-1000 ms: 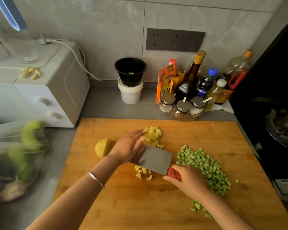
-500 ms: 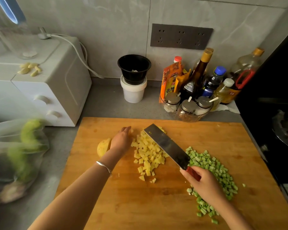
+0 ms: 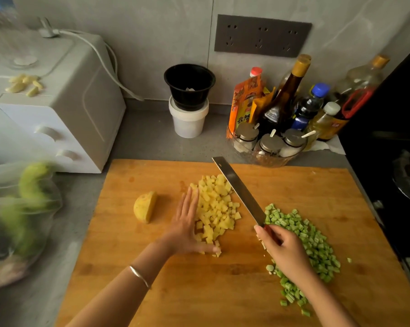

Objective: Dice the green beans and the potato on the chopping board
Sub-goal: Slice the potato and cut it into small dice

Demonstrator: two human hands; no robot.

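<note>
Open left hand (image 3: pixel 185 230) and the cleaver (image 3: pixel 239 192) gripped in the right hand (image 3: pixel 286 251) flank the potato dice (image 3: pixel 215 206) mid-board (image 3: pixel 246 291), cut beans (image 3: pixel 303 234) to their right; herding the dice compactly should leave room for the uncut half (image 3: pixel 145 206).

Pretty dim, soft greyish light, no hard shadows. Board (image 3: pixel 222 291) is sharp, bag (image 3: pixel 22 208) on the left is a blurry smear, stove (image 3: pixel 409 180) side goes nearly black, edges bend.

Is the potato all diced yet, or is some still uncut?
Not all. An uncut potato chunk lies on the chopping board, apart from the diced potato pile beside the flat left hand.
</note>
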